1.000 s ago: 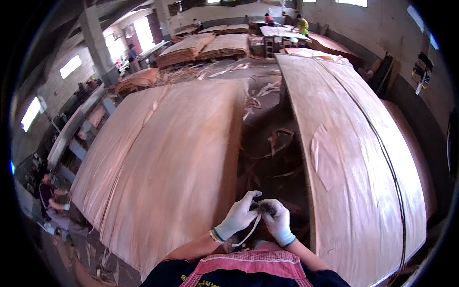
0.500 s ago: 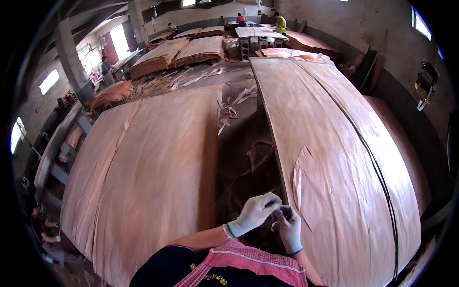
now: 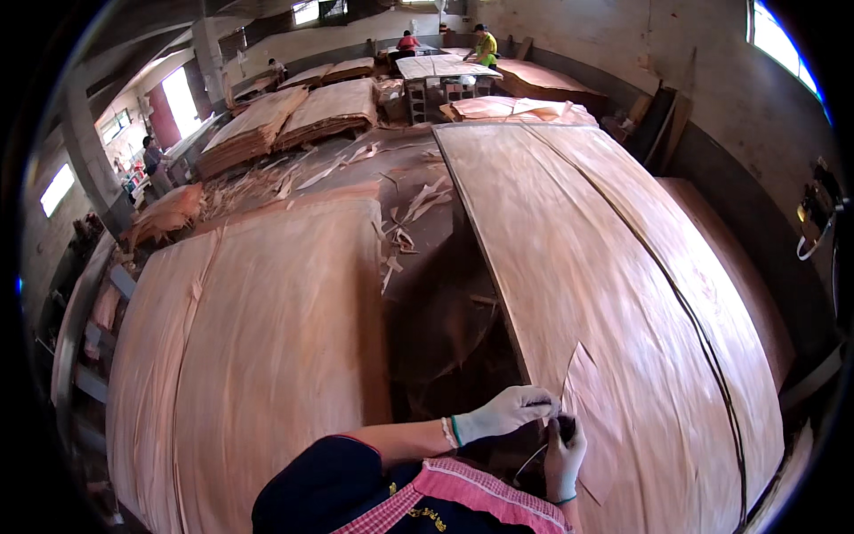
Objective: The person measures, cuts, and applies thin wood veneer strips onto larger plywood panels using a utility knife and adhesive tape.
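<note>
Closer to the loose veneer piece (image 3: pixel 598 436) than in the earlier frame, the left hand (image 3: pixel 514 412) and right hand (image 3: pixel 562 458), both gloved, are meeting fingertip to fingertip by the near part of the veneer stack's (image 3: pixel 569 249) left edge. Fingers are bending inward on both; a pale strip (image 3: pixel 530 460) is trailing below, though which hand is grasping it cannot be told, the contact being small and shadowed. The loose piece is lying on the stack, beside that same edge. The step in hand appears to be fingering the strip; the next move seems to be calling for a secure pinch on its end.
</note>
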The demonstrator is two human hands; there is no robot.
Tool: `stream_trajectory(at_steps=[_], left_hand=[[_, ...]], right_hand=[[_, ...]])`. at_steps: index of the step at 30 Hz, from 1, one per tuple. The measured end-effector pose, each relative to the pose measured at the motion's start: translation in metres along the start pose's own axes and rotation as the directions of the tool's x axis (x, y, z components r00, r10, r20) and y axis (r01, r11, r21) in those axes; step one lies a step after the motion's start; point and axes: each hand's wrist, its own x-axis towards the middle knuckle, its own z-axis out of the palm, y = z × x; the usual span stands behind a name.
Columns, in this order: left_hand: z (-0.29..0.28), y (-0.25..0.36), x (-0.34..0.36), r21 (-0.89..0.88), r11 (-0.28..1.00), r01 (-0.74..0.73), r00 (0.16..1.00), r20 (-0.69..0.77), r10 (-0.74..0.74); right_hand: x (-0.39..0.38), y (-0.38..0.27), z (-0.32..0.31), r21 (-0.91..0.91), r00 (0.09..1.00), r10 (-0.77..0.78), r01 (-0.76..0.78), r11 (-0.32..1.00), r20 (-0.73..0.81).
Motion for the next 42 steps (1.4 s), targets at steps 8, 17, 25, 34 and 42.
stream_trajectory(at_steps=[8,17,25,34,42], left_hand=[[-0.041,-0.004,0.041,-0.063,0.998,0.024,0.995,-0.096,-0.03],[-0.099,-0.006,0.077,0.094,0.993,0.067,0.956,-0.292,-0.037],[-0.17,-0.052,0.163,0.199,0.979,0.039,0.953,-0.303,0.024],[-0.214,-0.074,0.257,0.762,0.556,-0.332,0.94,0.315,0.131],[-0.117,-0.124,0.327,0.641,0.657,-0.397,0.869,0.494,0.043]], right_hand=[[0.039,0.011,0.019,0.0,0.99,0.124,-0.124,0.992,-0.06],[0.065,0.047,0.035,-0.023,0.983,0.181,-0.182,0.983,-0.018],[0.131,0.055,0.061,-0.011,0.929,0.362,-0.364,0.931,-0.076],[0.167,0.11,0.135,0.335,0.718,0.567,-0.46,0.822,-0.405],[0.18,0.124,0.128,0.571,0.331,0.653,-0.319,0.757,-0.681]])
